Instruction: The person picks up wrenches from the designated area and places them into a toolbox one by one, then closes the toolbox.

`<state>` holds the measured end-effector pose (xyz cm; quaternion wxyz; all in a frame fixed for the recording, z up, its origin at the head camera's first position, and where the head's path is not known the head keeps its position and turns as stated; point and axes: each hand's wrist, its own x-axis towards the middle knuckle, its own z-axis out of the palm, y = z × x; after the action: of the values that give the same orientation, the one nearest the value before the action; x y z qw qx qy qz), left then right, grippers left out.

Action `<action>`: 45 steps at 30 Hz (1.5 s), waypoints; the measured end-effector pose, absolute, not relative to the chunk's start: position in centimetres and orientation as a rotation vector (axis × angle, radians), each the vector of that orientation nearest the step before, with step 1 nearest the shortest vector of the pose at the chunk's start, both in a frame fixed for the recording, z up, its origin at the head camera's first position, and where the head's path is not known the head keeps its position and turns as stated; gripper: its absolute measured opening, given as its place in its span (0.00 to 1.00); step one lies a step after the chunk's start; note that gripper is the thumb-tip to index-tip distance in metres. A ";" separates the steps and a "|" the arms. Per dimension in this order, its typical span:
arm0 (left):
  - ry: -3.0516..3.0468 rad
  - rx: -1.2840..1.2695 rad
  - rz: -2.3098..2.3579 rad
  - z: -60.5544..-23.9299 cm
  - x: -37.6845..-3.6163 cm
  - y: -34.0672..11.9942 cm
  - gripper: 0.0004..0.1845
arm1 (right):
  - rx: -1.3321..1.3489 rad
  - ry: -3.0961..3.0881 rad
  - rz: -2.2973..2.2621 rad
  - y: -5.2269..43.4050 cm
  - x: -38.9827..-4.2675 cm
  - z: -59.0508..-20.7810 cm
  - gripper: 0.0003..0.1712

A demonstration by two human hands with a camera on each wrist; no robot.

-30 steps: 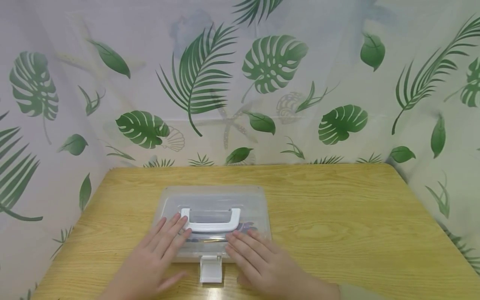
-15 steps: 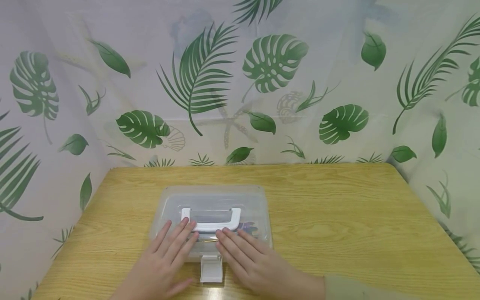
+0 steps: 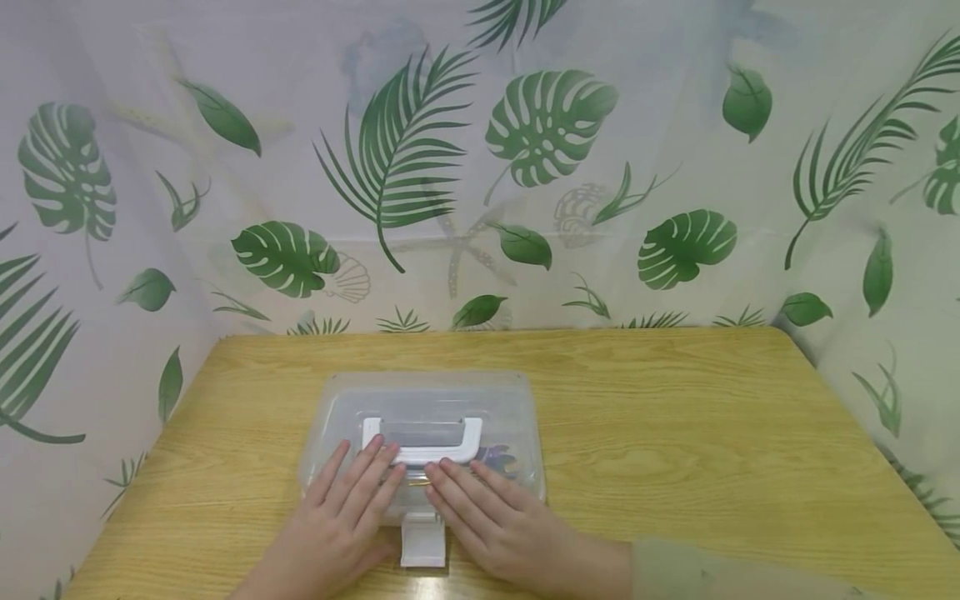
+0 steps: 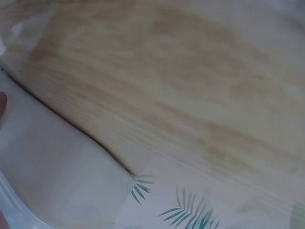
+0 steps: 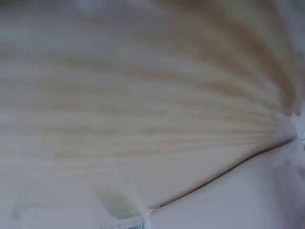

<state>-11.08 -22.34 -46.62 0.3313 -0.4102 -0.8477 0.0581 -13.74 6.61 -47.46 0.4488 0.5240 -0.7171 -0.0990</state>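
A clear plastic box (image 3: 420,396) with a lid lies on the table, seen in the head view. On its lid is a white carry handle (image 3: 435,455), folded flat toward the person. A white latch (image 3: 423,540) sticks out from the front edge, flipped outward. My left hand (image 3: 341,508) rests on the front left of the lid with straight fingers, their tips at the handle's left end. My right hand (image 3: 502,525) lies on the front right, fingers straight, tips just below the handle. Purple and gold contents show faintly through the lid. Both wrist views are blurred.
The box stands left of centre on a wood-grain table (image 3: 712,458). Behind and at both sides hangs a white cloth (image 3: 585,275) printed with green leaves.
Both hands have slid inward over the lid, so their fingertips are closer together near the middle. The box and its latch stay in place.
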 end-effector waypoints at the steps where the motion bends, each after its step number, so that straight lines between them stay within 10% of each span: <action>1: -2.212 -1.064 0.163 -46.7 -11.1 -22.3 0.61 | 1.293 -1.764 -0.246 6.6 -13.8 -47.6 0.33; 23: -2.192 -1.127 0.143 -46.2 -11.3 -22.5 0.60 | 1.294 -1.782 -0.171 6.3 -13.5 -47.6 0.61; 45: -2.155 -1.161 0.062 -45.6 -11.6 -22.3 0.42 | 1.344 -1.665 -0.053 6.0 -14.9 -46.2 0.37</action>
<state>-11.59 -22.35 -45.57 0.3397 -0.4460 -0.8277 0.0236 -14.86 6.00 -46.23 0.4801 0.5510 -0.6823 -0.0217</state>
